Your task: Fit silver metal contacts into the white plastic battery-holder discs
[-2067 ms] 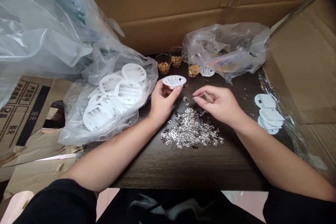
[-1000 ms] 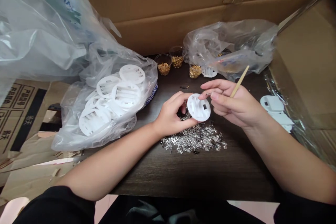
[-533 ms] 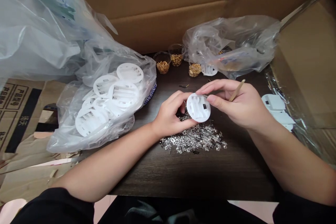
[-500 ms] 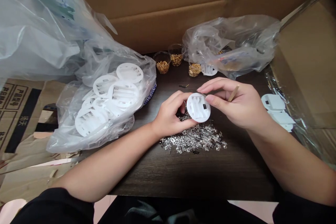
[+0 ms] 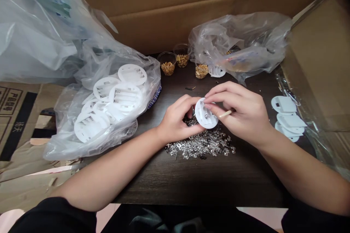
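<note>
My left hand (image 5: 177,119) grips a round white plastic housing (image 5: 202,116) by its edge, its molded slots facing up. A shiny metal bit (image 5: 207,115) shows in one slot. The fingertips of my right hand (image 5: 238,111) are pinched together on the upper right of the housing; whatever small part is between them is hidden. A thin pale stick (image 5: 225,114) is tucked in that same hand and pokes out past the thumb. Beneath both hands spreads a pile of small metal contacts and springs (image 5: 201,146) on the dark tabletop (image 5: 169,178).
On the left, a clear plastic bag (image 5: 62,142) holds several white housings (image 5: 91,126). Clear cups (image 5: 167,66) of gold pins stand at the back beside another plastic bag (image 5: 254,36). More white housings (image 5: 290,122) are stacked at right. Cardboard walls (image 5: 164,25) enclose the table.
My right fingertips have moved from the housing's rim down onto its slots. The stick has tipped lower, and the shiny metal bit now shows in the housing. The view shifted slightly.
</note>
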{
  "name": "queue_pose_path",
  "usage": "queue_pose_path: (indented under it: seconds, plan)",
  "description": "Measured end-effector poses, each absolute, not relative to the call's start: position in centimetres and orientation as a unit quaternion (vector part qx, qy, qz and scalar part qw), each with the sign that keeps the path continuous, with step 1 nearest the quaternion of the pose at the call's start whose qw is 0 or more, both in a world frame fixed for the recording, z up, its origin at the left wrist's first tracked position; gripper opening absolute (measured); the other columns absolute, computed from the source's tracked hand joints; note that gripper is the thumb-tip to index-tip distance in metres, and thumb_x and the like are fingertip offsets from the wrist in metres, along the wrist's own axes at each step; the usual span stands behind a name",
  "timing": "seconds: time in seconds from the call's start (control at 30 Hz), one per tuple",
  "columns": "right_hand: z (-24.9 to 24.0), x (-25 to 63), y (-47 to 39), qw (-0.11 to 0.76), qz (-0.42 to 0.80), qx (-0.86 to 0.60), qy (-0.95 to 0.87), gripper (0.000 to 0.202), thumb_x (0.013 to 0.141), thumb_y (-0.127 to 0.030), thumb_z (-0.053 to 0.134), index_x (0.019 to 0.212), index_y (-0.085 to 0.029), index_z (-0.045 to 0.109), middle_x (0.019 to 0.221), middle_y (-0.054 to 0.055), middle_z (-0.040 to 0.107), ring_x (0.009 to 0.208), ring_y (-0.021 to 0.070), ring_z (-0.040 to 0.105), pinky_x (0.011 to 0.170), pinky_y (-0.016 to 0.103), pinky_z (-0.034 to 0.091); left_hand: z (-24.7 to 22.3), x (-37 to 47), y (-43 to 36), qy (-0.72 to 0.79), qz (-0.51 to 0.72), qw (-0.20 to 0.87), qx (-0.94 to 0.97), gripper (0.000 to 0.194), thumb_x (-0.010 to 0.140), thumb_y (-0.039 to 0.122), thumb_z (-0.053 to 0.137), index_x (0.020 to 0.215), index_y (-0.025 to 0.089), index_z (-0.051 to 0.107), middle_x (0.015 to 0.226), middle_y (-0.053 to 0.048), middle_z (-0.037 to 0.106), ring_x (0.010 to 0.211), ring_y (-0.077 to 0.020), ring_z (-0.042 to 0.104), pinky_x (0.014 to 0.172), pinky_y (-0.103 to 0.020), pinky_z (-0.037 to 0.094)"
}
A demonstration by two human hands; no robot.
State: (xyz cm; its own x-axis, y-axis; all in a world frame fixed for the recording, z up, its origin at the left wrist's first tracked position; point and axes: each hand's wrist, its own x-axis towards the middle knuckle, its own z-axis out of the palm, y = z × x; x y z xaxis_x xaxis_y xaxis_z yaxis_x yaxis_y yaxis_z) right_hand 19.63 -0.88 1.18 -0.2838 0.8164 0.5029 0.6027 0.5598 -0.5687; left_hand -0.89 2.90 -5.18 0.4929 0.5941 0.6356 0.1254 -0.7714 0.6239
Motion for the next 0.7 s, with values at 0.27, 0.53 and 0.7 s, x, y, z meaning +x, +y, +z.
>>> queue_pose_path:
  seconds: [0.27,0.53,0.7]
  plan:
    - [2.4,21.4,-0.1,0.316,0.202,-0.416,-0.829,0.008,0.096,-0.026,0.069,0.098,-0.025,0.077,0.096,0.004,0.072,0.076,0.0162,0.066,0.065,0.031,0.049,-5.4,-0.9,3.1,0.228,0.451,0.261,0.822,0.056,0.082,0.038,0.082,0.131,0.023,0.059,0.099,-0.006,0.07,0.084,-0.019,0.064,0.072,-0.032,0.051]
    - [2.4,21.4,-0.5,0.221,0.198,-0.416,-0.859,0.016,0.1,-0.025,0.06,0.102,-0.023,0.076,0.099,0.007,0.072,0.082,0.0182,0.066,0.075,0.032,0.051,-5.4,-0.9,3.1,0.241,0.44,0.258,0.826,0.053,0.083,0.038,0.082,0.129,0.022,0.06,0.094,-0.004,0.068,0.075,-0.0157,0.058,0.067,-0.029,0.048]
    - [2.6,21.3,-0.6,0.297,0.154,-0.404,-0.852,0.014,0.1,-0.023,0.062,0.105,-0.026,0.074,0.102,0.005,0.077,0.088,0.0192,0.071,0.078,0.032,0.055,-5.5,-0.9,3.2,0.235,0.453,0.256,0.821,0.053,0.083,0.035,0.08,0.13,0.021,0.06,0.095,-0.005,0.068,0.078,-0.0167,0.06,0.068,-0.029,0.049]
